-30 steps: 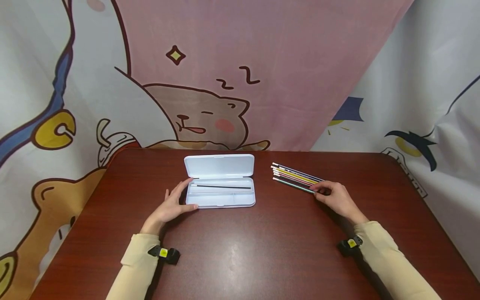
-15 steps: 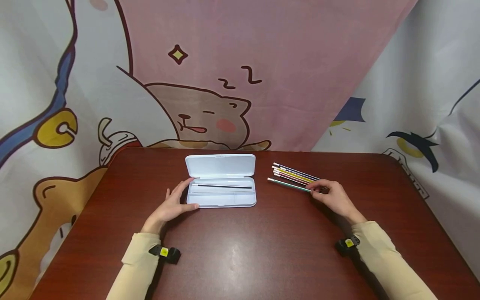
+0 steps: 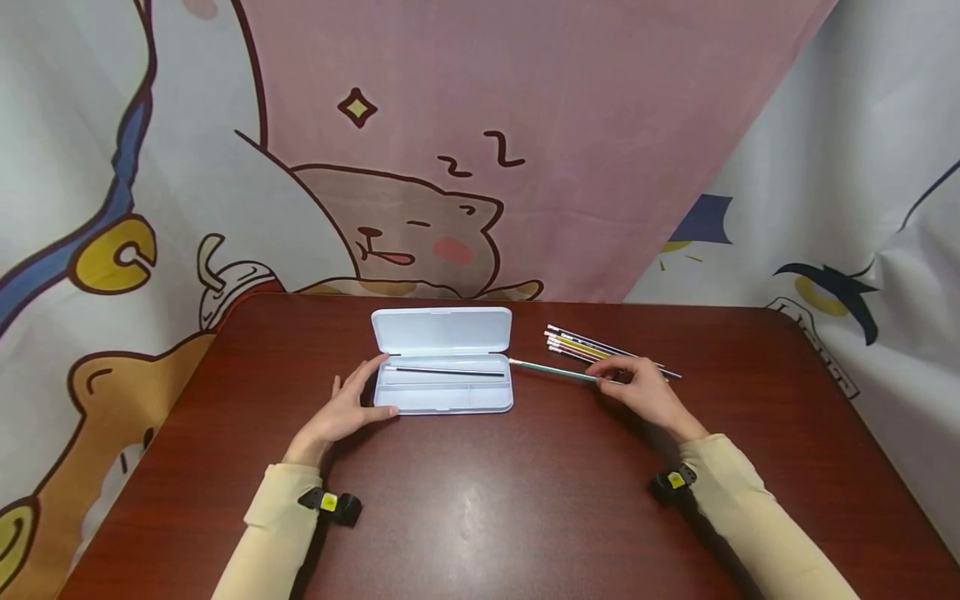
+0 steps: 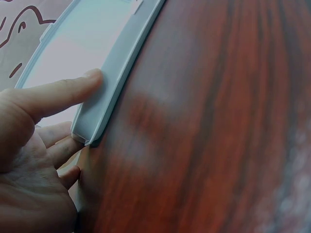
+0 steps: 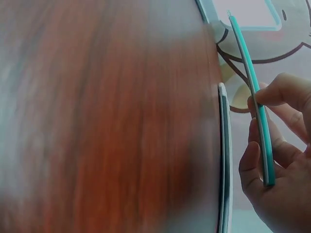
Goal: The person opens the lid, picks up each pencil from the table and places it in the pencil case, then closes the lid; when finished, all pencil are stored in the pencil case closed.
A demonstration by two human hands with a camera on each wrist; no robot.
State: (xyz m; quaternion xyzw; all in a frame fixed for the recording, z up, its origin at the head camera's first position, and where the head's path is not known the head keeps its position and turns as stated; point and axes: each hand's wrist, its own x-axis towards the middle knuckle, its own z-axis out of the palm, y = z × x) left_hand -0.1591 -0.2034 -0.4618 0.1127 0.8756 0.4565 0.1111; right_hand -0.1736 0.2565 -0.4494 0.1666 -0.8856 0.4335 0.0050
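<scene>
The pale pencil case point(image 3: 397, 400) lies with its lid raised, and one dark pencil point(image 3: 450, 372) rests in its long back compartment. At the case's left end is my left hand point(image 3: 341, 412); its thumb, extended, touches the near rim in the left wrist view, and its other fingers are beside the end wall. My right hand point(image 3: 648, 396) pinches a green pencil point(image 5: 250, 73) between thumb and fingers. That pencil points left, its eraser end close to the case's right edge in the head view.
Several pencils point(image 3: 577, 342) lie in a fanned bundle behind the right hand, partly hidden by it. The brown wooden table point(image 3: 480, 500) meets a cartoon-printed cloth point(image 3: 600, 167) at its back edge.
My right hand has drawn the green pencil away from the bundle and moved left with it, toward the case. The left hand has stayed at the case's end.
</scene>
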